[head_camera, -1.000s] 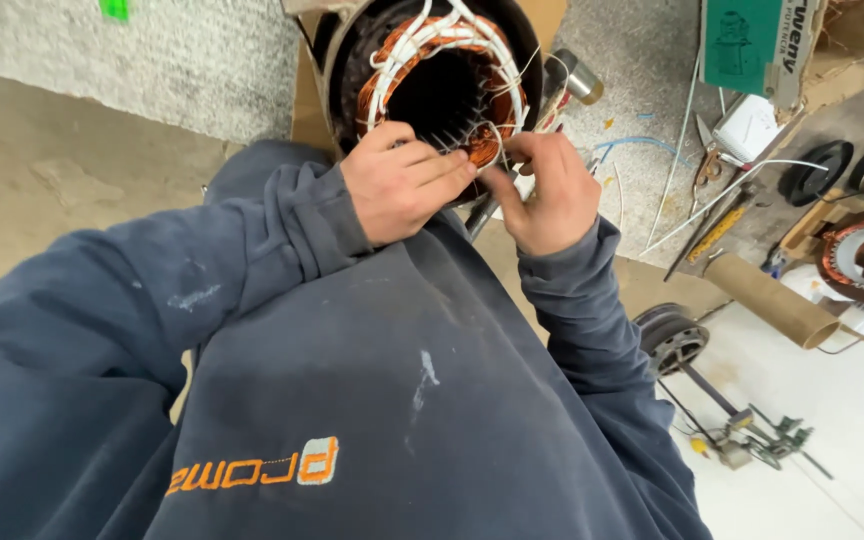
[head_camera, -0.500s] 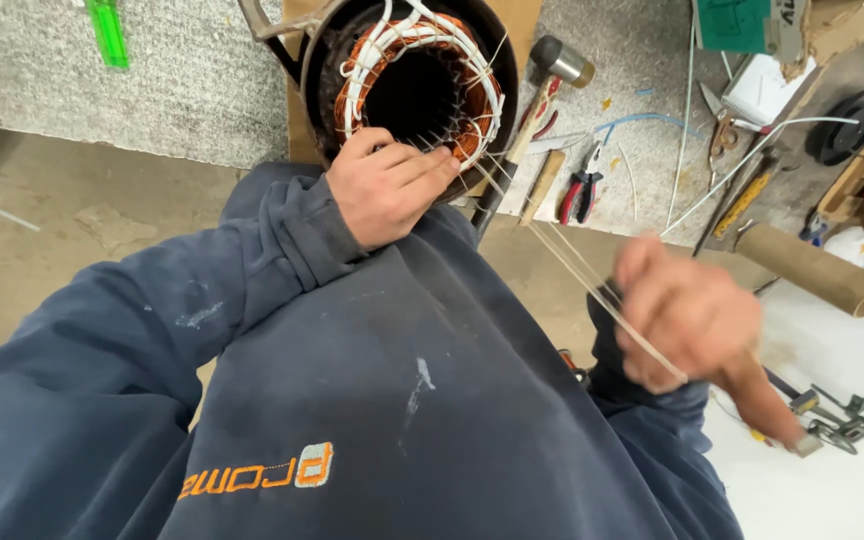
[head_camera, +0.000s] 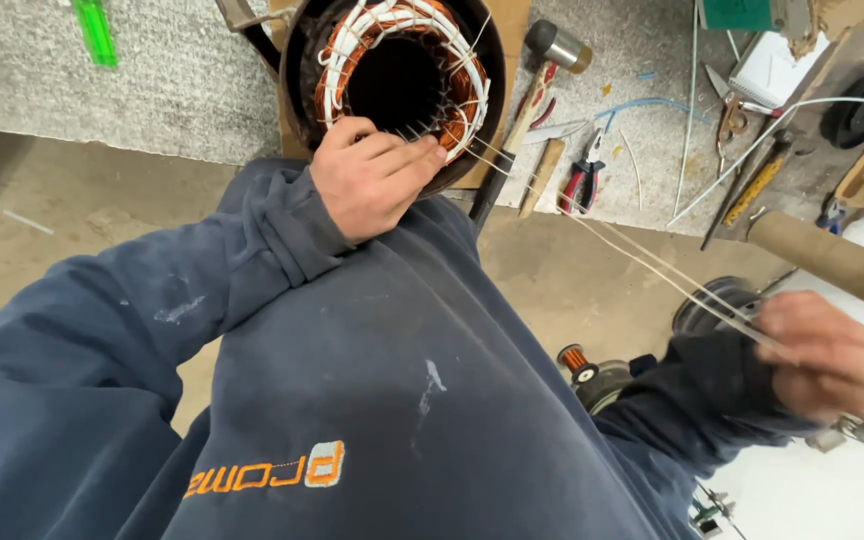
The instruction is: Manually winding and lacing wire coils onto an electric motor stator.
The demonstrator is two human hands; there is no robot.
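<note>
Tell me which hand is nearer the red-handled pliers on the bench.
Left. The left hand rests on the motor stator's rim, beside the pliers; the right hand is pulled back below them, holding the white cord taut.

Glossy copper windings (head_camera: pixel 337 70), matt cloth sleeve (head_camera: pixel 152 300), rough grey carpet (head_camera: pixel 152 90)
</note>
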